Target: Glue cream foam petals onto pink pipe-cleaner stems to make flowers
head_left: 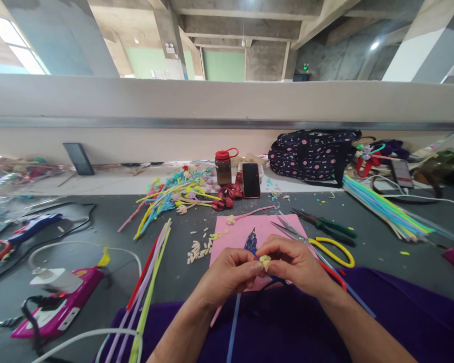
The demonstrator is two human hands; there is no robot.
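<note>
While left grip [230, 275] pinches yellow piece [265, 260], right grip [297, 261] holds it too.

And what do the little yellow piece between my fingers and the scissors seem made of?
Yellow piece: matte and bumpy, perhaps fuzzy fibre; too small to be sure. Scissors: blades look like steel, grey with a metallic sheen; handles, smooth and evenly yellow, probably plastic.

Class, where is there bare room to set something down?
Largely bare: dark desk between the green-handled pliers and pastel stick bundle; also between the magenta power strip and red stick. Crowded: the pink sheet, beneath the left hand and right hand.
</note>
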